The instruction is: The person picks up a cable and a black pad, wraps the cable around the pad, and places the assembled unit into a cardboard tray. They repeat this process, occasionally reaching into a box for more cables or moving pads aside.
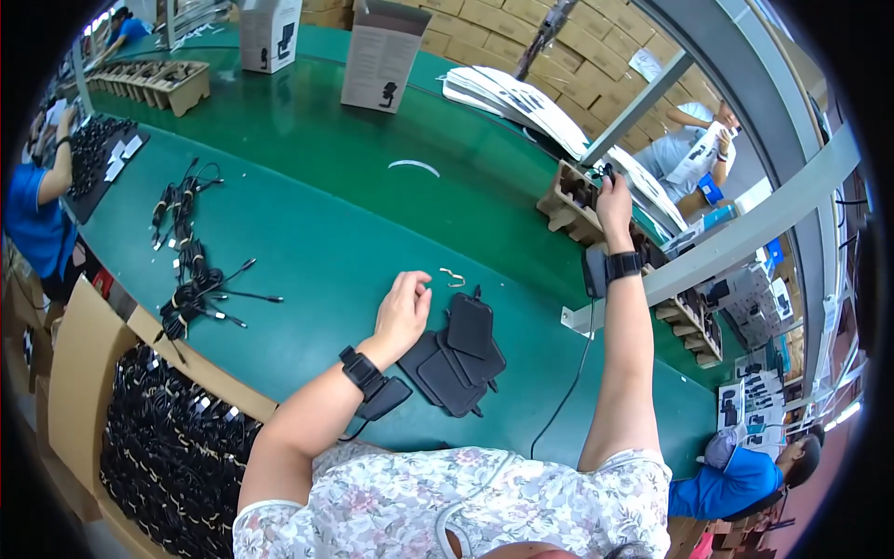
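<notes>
your right hand [614,207] pinches a small black piece [608,173] over the tray [585,222] at the worktop's [335,233] far right. your left hand [402,312], loosely curled, seemingly unladen, is nearer the pouches [470,324]: just right and nearward, the top one's long axis pointing away from you. print on the boxes [382,70]: too small to read.

A head-worn fisheye camera is looking from above, facing down and forward across the green table [326,279]. It is viewing the left hand [402,312] and right hand [614,203] from near, the stacked cartons [605,42] from farther; toward the edges, distances are perhaps appearing distorted.
</notes>
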A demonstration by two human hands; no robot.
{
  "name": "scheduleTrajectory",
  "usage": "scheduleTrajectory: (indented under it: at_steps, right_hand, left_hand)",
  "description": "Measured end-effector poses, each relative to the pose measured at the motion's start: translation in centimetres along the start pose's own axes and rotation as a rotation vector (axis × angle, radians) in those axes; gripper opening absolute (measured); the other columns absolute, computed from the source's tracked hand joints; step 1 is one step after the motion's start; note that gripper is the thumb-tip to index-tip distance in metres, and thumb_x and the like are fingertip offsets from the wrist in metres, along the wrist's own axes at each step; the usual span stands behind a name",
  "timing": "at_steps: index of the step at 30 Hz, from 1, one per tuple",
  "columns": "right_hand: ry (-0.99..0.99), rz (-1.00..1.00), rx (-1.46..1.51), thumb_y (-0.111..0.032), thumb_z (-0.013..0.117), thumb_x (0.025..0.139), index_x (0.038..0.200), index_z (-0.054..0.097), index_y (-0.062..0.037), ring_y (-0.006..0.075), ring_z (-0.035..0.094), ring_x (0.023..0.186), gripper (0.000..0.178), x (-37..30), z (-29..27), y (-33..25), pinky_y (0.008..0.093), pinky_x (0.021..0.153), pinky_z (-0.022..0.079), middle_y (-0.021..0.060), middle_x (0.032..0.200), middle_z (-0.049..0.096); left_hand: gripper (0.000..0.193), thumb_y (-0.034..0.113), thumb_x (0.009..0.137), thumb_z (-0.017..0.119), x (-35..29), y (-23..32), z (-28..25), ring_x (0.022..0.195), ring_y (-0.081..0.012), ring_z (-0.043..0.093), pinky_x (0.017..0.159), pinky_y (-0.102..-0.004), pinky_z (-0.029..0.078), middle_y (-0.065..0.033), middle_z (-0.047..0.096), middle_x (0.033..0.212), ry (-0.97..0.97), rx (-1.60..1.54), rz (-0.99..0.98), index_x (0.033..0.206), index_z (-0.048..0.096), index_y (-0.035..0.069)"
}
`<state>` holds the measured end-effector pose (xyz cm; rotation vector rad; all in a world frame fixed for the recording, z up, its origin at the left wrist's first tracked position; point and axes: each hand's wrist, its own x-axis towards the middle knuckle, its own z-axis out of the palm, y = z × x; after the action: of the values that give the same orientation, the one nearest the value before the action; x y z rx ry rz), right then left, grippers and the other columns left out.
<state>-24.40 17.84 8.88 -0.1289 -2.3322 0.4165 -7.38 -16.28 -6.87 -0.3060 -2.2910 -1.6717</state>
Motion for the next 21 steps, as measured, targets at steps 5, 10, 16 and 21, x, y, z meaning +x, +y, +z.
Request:
scheduleTrajectory:
  at_steps: [5, 10, 16, 21]
  right_hand:
    - [-0.184, 0.065, -0.162, -0.024, 0.051, 0.090, 0.101, 0.060, 0.0022, 0.0422, 0.059, 0.090, 0.029, 3.1, 3.8, 3.3, 0.0462, 0.077, 0.046, 0.0250, 0.091, 0.063]
    - [-0.440, 0.085, -0.319, -0.023, 0.052, 0.089, 0.096, 0.063, 0.0051, 0.0411, 0.059, 0.099, 0.031, 5.5, 7.3, 4.0, 0.0454, 0.084, 0.048, 0.0283, 0.099, 0.062]
    - [-0.467, 0.315, -0.278, -0.024, 0.053, 0.088, 0.095, 0.064, 0.0046, 0.0397, 0.060, 0.100, 0.032, 6.4, 12.0, 4.8, 0.0450, 0.086, 0.048, 0.0279, 0.101, 0.062]
    - [-0.337, 0.356, -0.247, -0.027, 0.056, 0.086, 0.097, 0.064, 0.0027, 0.0398, 0.058, 0.103, 0.033, 6.2, 15.1, 5.6, 0.0455, 0.085, 0.048, 0.0254, 0.107, 0.062]
  left_hand:
    - [0.018, 0.003, 0.086, 0.056, 0.1, -0.2, -0.2, 0.061, -0.0143, 0.051, 0.056, -0.0283, 0.044, -0.0064, 0.053, 0.085, 0.011, 0.035, 0.052, 0.104, 0.054, 0.004]
    - [0.017, 0.002, 0.086, 0.055, 0.4, 0.2, -0.5, 0.058, -0.0148, 0.050, 0.054, -0.0296, 0.044, -0.0072, 0.052, 0.084, 0.004, 0.053, 0.026, 0.103, 0.054, 0.003]
    - [0.021, 0.000, 0.083, 0.056, 0.6, 1.0, -0.5, 0.061, -0.0231, 0.056, 0.055, -0.0354, 0.046, -0.0107, 0.053, 0.088, -0.041, 0.071, 0.005, 0.103, 0.052, 0.004]
    - [0.022, -0.003, 0.083, 0.056, 0.6, 1.3, -0.7, 0.056, -0.0167, 0.048, 0.053, -0.0308, 0.042, -0.0092, 0.053, 0.086, -0.053, 0.058, -0.017, 0.104, 0.054, 0.003]
